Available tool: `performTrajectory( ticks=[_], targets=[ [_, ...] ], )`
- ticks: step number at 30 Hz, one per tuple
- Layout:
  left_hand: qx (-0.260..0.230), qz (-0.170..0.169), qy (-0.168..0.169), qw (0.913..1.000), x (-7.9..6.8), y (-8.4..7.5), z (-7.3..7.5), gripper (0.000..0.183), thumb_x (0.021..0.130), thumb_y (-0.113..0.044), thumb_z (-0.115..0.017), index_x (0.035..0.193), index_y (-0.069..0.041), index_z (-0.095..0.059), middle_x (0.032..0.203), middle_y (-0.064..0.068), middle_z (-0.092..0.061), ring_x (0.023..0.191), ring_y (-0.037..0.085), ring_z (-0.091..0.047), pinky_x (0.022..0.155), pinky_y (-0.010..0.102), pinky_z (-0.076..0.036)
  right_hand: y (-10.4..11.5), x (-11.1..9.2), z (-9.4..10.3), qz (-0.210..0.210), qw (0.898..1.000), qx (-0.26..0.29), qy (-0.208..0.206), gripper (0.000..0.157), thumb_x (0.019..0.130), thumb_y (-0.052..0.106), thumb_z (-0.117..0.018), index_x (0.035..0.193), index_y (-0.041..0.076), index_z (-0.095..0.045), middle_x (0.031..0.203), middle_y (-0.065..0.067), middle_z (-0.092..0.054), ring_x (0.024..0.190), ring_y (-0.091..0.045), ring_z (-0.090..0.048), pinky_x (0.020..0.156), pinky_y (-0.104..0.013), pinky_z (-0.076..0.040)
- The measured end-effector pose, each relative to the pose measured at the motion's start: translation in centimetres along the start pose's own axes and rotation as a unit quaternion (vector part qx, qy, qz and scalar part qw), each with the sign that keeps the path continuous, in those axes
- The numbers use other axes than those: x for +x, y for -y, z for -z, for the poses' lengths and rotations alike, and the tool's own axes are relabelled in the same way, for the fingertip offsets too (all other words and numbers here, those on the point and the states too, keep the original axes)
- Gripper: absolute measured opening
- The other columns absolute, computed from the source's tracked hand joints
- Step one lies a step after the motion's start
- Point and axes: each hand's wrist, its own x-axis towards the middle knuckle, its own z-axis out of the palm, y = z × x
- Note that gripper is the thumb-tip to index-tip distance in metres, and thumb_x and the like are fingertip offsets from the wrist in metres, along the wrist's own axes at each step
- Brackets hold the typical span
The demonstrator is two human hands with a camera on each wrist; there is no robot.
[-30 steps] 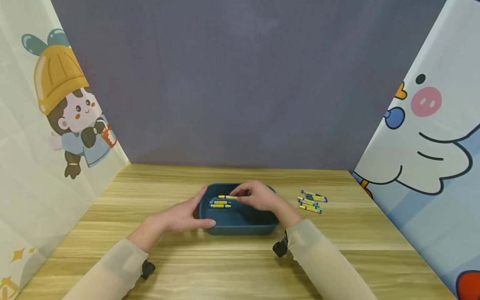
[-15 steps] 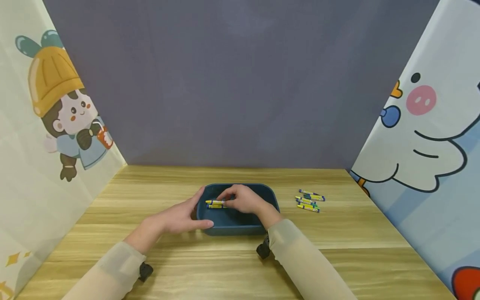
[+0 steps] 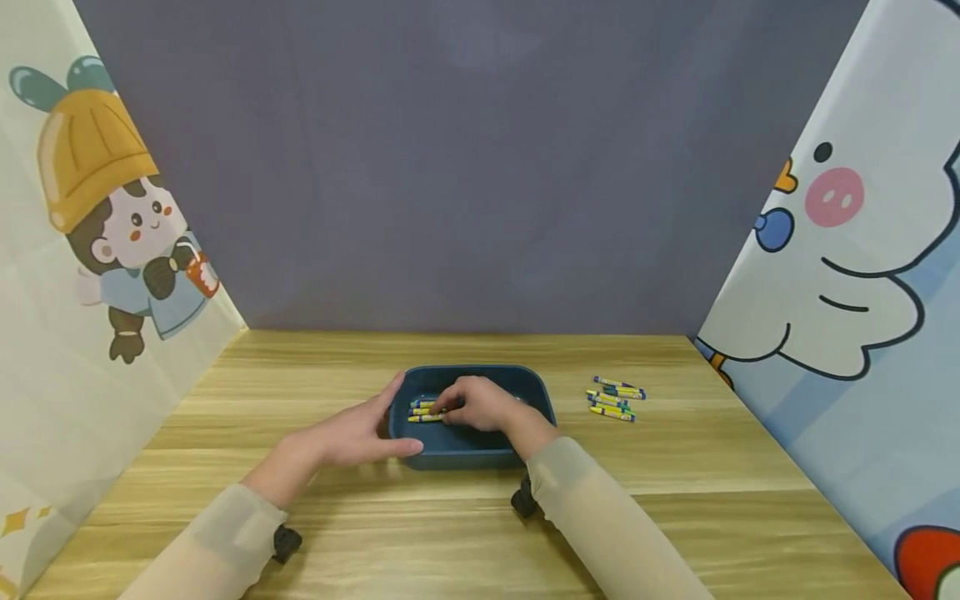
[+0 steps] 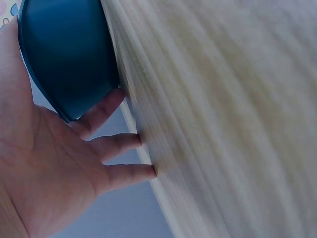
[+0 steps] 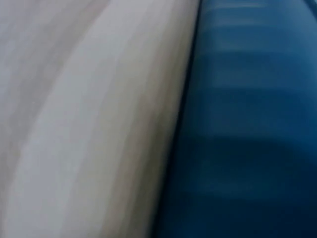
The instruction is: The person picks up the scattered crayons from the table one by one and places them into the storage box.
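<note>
A dark blue plastic bin (image 3: 480, 459) stands on the wooden table in the head view. Inside, at its left end, lie crayons (image 3: 422, 404) in yellow wrappers with blue bands, side by side. My right hand (image 3: 483, 404) reaches into the bin and pinches the right end of the nearest crayon (image 3: 424, 419), which lies along the others. My left hand (image 3: 356, 433) rests against the bin's left end, thumb at the near rim and fingers spread straight. In the left wrist view the left hand's fingers (image 4: 121, 144) reach down to the tabletop. The right wrist view shows no hand.
Several more crayons (image 3: 611, 400) lie in a loose pile on the table (image 3: 675, 450), right of the bin. A grey panel (image 3: 465, 167) rises at the back. Printed cartoon sheets (image 3: 847, 275) wall both sides.
My right hand has moved left and toward me with its crayon, bringing it down to the near side of the others. The left hand stays at the bin. The head view has shifted slightly.
</note>
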Motion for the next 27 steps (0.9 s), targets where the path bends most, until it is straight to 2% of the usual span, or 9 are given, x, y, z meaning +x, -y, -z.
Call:
performTrajectory(
  ticks=[8, 15, 27],
  targets=[
    [0.000, -0.002, -0.002, 1.0000, 0.02, 0.13, -0.03, 0.126, 0.096, -0.072, -0.072, 0.178, -0.018, 0.007, 0.175, 0.026, -0.037, 0.147, 0.038, -0.056, 0.118, 0.061, -0.047, 0.22, 0.14, -0.33, -0.002, 1.000, -0.016, 0.011, 0.024, 0.104, 0.017, -0.079, 0.125, 0.024, -0.085, 0.124, 0.000, -0.075, 0.111, -0.016, -0.067, 0.101, -0.042, -0.057],
    [0.000, -0.004, -0.003, 1.0000, 0.07, 0.28, -0.07, 0.126, 0.096, -0.073, -0.072, 0.178, -0.019, 0.008, 0.176, 0.025, -0.035, 0.147, 0.037, -0.056, 0.117, 0.062, -0.047, 0.29, 0.20, -0.46, -0.005, 1.000, -0.026, 0.008, 0.023, 0.103, 0.019, -0.080, 0.124, 0.026, -0.085, 0.121, 0.002, -0.074, 0.109, -0.015, -0.066, 0.100, -0.040, -0.057],
    [-0.002, 0.001, 0.000, 1.0000, -0.15, 0.04, 0.03, 0.125, 0.097, -0.072, -0.072, 0.178, -0.021, 0.008, 0.171, 0.023, -0.044, 0.141, 0.033, -0.061, 0.115, 0.060, -0.049, 0.39, -0.05, -0.42, 0.001, 1.000, -0.022, 0.003, 0.024, 0.102, 0.017, -0.081, 0.124, 0.024, -0.085, 0.122, 0.001, -0.075, 0.109, -0.015, -0.067, 0.100, -0.040, -0.057]
  ],
)
